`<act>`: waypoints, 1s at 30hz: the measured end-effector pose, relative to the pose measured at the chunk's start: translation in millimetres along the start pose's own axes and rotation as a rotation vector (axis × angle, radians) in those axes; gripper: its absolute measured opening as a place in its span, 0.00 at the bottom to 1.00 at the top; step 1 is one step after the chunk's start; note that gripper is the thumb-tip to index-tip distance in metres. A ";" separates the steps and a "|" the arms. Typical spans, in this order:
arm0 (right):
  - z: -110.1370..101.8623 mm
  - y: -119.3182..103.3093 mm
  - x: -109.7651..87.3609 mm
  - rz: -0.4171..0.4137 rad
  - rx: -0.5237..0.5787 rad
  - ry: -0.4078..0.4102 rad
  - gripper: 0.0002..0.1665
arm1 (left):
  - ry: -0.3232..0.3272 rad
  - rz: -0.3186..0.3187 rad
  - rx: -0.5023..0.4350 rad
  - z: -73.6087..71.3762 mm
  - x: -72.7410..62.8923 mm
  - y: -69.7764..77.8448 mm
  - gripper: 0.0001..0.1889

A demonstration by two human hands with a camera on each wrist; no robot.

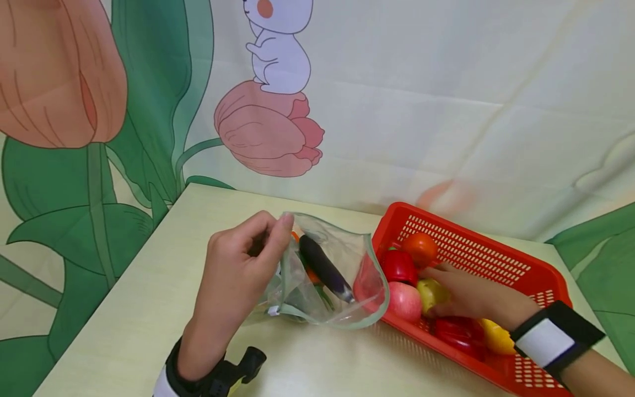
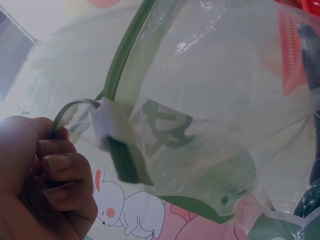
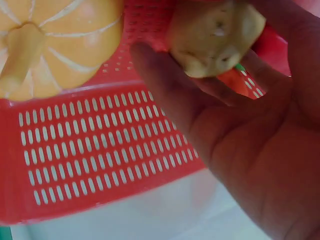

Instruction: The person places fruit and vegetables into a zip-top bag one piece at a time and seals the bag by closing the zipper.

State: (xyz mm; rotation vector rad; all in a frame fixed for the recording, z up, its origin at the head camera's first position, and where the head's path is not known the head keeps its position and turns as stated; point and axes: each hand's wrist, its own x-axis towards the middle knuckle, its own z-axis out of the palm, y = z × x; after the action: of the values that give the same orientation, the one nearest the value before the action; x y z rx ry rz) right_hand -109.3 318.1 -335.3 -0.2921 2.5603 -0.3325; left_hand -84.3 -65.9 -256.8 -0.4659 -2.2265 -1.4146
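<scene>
With thumb and fingers, my left hand point(image 1: 243, 259) pinches the green-edged rim of a clear zip bag point(image 1: 382, 309). A white slider point(image 2: 106, 120) sits on the bag's edge near those fingers in the left wrist view. Inside the bag lie a dark eggplant point(image 1: 324, 267) and something orange with green, mostly covered. My right hand point(image 1: 471, 292) reaches into a red basket point(image 1: 558, 275), its thumb and fingers around a yellowish potato point(image 3: 215, 37). Beside the potato are a pink apple point(image 1: 404, 301), a red bell pepper point(image 1: 398, 266) and a tomato point(image 1: 420, 248).
A glossy red piece point(image 1: 460, 336) and a yellow-orange pumpkin point(image 3: 55, 47) lie in the basket's nearer part. The bag's mouth overlaps the basket's left rim. Behind the pale table point(image 1: 149, 292) hangs a printed cloth point(image 1: 397, 110) with tulips and a rabbit.
</scene>
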 end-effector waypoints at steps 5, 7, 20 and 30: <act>8.3 1.7 12.5 0.066 0.040 -0.046 0.48 | -0.006 0.002 -0.016 -0.6 0.3 -0.2 0.15; 10.2 1.4 14.7 0.080 0.042 -0.046 0.50 | -0.008 -0.001 -0.021 -1.1 0.4 -0.3 0.15; -0.8 -7.1 0.5 0.010 -0.054 0.086 0.44 | -0.008 0.004 -0.024 -2.1 1.1 0.4 0.15; -37.4 -48.7 -36.3 -0.108 -0.117 0.340 0.44 | -0.020 -0.005 -0.021 -2.2 0.7 1.9 0.15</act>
State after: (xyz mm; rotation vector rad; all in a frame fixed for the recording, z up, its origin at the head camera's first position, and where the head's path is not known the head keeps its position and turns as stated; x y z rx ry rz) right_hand -92.4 288.5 -272.7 -0.4517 2.9116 -0.2928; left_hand -83.5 -67.2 -254.2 -0.4839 -2.2327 -1.4429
